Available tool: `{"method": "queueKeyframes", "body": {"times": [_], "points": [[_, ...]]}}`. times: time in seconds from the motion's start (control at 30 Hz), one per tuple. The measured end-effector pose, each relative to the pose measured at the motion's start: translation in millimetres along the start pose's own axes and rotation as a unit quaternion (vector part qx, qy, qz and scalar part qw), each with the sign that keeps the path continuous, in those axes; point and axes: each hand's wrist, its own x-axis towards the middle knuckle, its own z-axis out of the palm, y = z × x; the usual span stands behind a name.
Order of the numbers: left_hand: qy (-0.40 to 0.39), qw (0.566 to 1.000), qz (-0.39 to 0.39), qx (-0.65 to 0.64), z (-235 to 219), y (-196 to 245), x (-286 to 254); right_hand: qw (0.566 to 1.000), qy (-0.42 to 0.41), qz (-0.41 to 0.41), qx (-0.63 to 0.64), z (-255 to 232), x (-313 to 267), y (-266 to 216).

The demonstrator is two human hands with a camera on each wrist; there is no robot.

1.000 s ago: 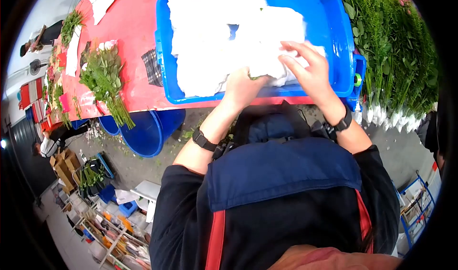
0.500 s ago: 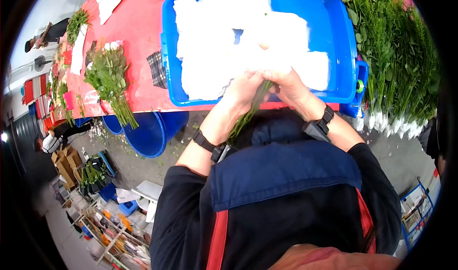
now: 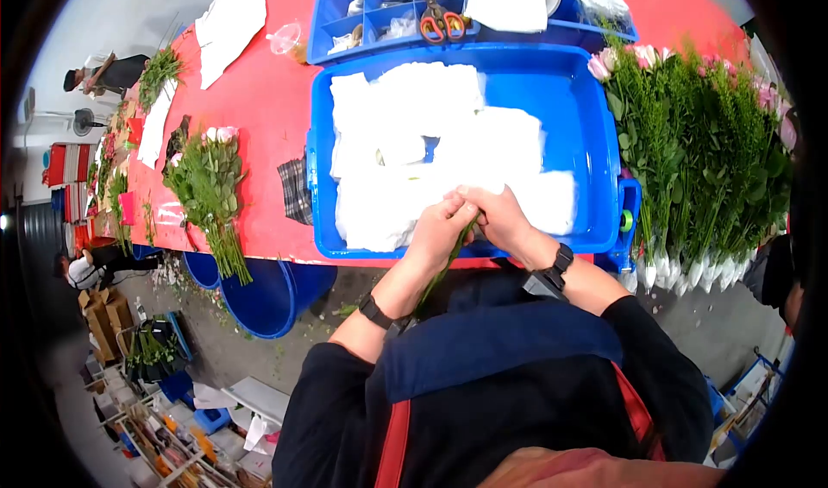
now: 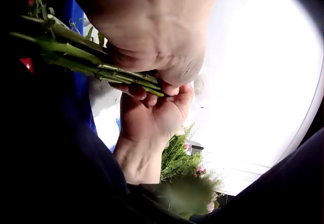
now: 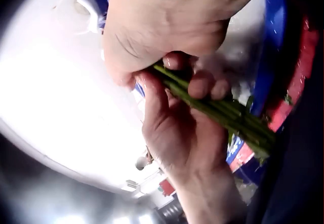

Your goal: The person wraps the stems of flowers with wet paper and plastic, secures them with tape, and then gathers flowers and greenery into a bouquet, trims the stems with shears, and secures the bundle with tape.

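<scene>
Over the near edge of a blue tub (image 3: 586, 143), both hands meet around a bundle of green flower stems (image 5: 233, 118). My left hand (image 3: 438, 233) grips the bundle, its fingers curled round the stems in the right wrist view. My right hand (image 3: 507, 220) has its fingers curled about the stem ends, thumb close to the left thumb; the left wrist view shows this hand (image 4: 152, 118) beneath the stems. The bundle slants down toward the body. White, soft-looking wads (image 3: 388, 203), overexposed, lie in the tub just beyond the hands.
Behind the tub is a divided blue tray (image 3: 345, 13) with orange-handled scissors (image 3: 442, 26). Many wrapped-end bouquets (image 3: 690, 169) lie at the right, another bouquet (image 3: 211, 186) at the left on the red table (image 3: 267, 125). Blue buckets (image 3: 259, 298) stand below the edge.
My right hand has left the white wads and come to the stems beside my left hand. The stem bundle now shows between the hands. The head view has tilted up, showing the divided tray.
</scene>
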Motion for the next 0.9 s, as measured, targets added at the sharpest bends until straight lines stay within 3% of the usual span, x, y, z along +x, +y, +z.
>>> {"method": "queueKeyframes", "body": {"times": [0.03,0.13,0.17,0.2,0.27,0.3,0.37,0.43,0.53,0.63,0.73,0.77,0.9], "points": [[0.009,1.000,-0.023,-0.018,-5,6,-2,0.999,-0.035,0.017,-0.037,-4,0,-7],[0.064,0.997,-0.009,-0.037,-17,23,-2,0.982,-0.012,-0.052,-0.180,-7,-3,-17],[0.115,0.992,0.021,-0.041,-20,26,-4,0.966,-0.034,0.022,-0.255,-24,-5,-24],[0.152,0.987,0.035,-0.029,-23,33,-3,0.933,-0.085,0.037,-0.347,-35,-6,-31],[0.104,0.994,0.033,-0.028,-42,42,-8,0.835,-0.185,0.064,-0.515,-50,-7,-46],[0.092,0.995,0.021,-0.039,-50,45,-10,0.721,-0.240,-0.047,-0.648,-57,-3,-61],[0.066,0.996,-0.004,-0.061,-60,50,-15,0.676,-0.065,-0.155,-0.717,-54,25,-97],[0.055,0.997,0.008,-0.058,-61,46,-17,0.635,0.115,-0.288,-0.708,-50,70,-146],[0.063,0.997,0.009,-0.053,-63,40,-20,0.368,0.197,-0.505,-0.755,-54,135,-192],[0.078,0.996,0.005,-0.054,-66,41,-26,0.283,0.186,-0.355,-0.871,-71,169,-208],[0.091,0.994,0.017,-0.061,-77,38,-32,0.266,0.162,-0.361,-0.879,-58,160,-215],[0.091,0.993,0.020,-0.067,-80,35,-34,0.291,0.166,-0.359,-0.871,-53,156,-213],[0.088,0.992,0.026,-0.087,-86,33,-41,0.586,0.152,-0.272,-0.748,-41,131,-208]]}}
